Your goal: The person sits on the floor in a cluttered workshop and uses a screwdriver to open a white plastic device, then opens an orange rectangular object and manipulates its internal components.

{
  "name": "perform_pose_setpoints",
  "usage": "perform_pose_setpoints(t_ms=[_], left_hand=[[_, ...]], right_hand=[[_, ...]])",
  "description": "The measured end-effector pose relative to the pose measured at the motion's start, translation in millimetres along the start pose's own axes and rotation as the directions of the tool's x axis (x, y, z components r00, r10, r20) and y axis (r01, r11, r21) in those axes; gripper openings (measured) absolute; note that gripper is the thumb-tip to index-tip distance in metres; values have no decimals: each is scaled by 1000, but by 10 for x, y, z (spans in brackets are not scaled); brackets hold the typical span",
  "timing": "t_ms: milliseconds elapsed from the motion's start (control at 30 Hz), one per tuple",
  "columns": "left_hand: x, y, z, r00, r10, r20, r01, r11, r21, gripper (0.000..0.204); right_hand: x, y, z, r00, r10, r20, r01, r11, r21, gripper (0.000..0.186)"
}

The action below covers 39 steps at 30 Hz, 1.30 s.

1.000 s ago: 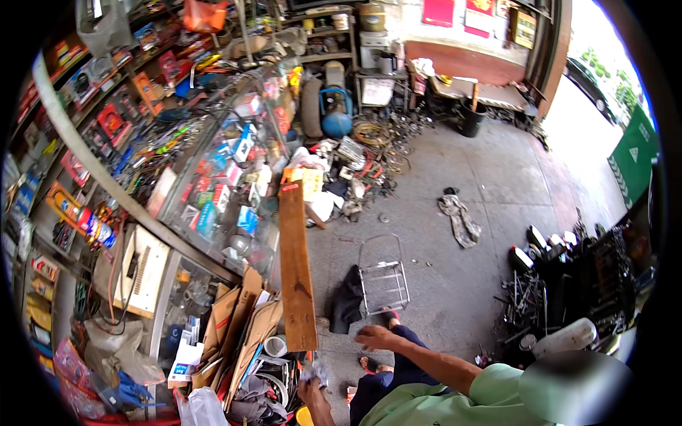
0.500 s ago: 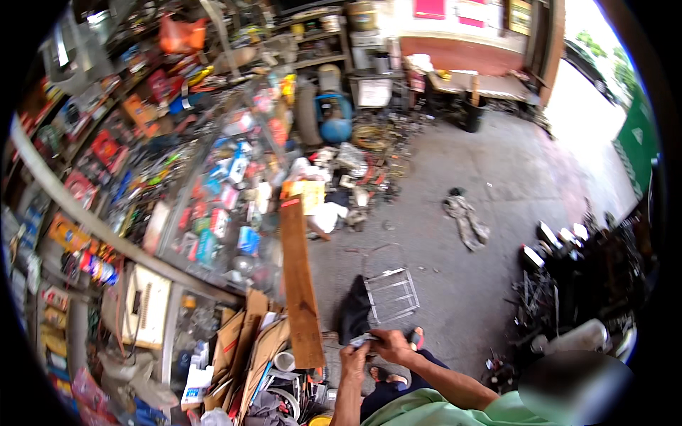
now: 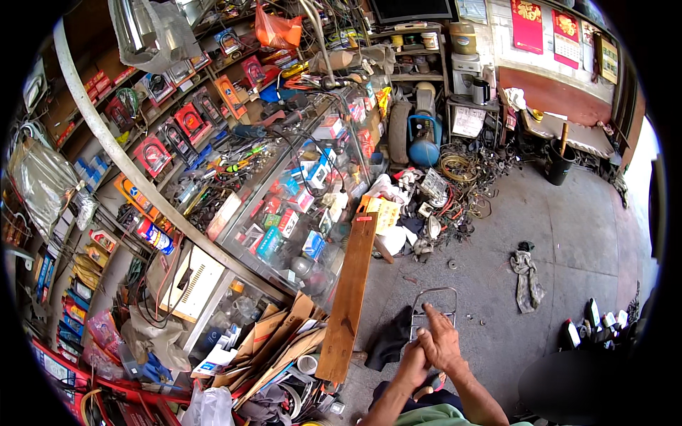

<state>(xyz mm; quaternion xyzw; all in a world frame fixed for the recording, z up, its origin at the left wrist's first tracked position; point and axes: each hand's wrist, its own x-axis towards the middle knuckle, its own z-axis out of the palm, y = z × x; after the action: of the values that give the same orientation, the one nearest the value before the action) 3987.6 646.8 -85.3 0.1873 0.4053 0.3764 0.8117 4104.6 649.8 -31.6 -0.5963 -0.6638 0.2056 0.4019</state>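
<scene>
"Where are the two hands?"

"Together, in front of the body. The right hand [image 3: 444,344] overlaps the left hand [image 3: 414,363], and the two touch."

"Is anything in them?"

"I can't tell. The palms are hidden. At least one finger of the right sticks out fairly straight, while the left is partly covered, so its grip doesn't show."

"What's nearest to them?"

"The metal frame [image 3: 435,289] on the floor [image 3: 497,341]. The hands hide part of it from above; whether they touch it, I can't say. A black cloth [image 3: 392,341] lies just beside it, on the left."

"And farther left?"

"A long wooden plank [image 3: 349,302], and beside its lower end a bundle of cardboard [image 3: 280,334]."

"Anything to the right?"

"A crumpled grey rag [image 3: 526,280] on the floor, and well beyond it a black bucket [image 3: 560,165]."
</scene>
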Motion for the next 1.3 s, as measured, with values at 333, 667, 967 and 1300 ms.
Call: perform_pose_setpoints(t_ms=[333, 667, 967, 1300], left_hand=[[577, 860, -74, 955, 10, 297, 120, 901, -418, 32], [679, 1499, 232, 949, -132, 287, 166, 982, -96, 60], [592, 1641, 218, 719, -255, 646, -12, 926, 378, 117], [1242, 1159, -314, 912, 390, -127, -318, 868, 381, 65]], right_hand=[[252, -307, 92, 983, -49, 175, 46, 999, 20, 76], [1172, -464, 233, 981, -89, -170, 30, 946, -323, 32], [1193, 233, 565, 733, 395, -554, -270, 916, 296, 59], [1135, -15, 920, 818, 573, -57, -347, 569, 745, 68]])
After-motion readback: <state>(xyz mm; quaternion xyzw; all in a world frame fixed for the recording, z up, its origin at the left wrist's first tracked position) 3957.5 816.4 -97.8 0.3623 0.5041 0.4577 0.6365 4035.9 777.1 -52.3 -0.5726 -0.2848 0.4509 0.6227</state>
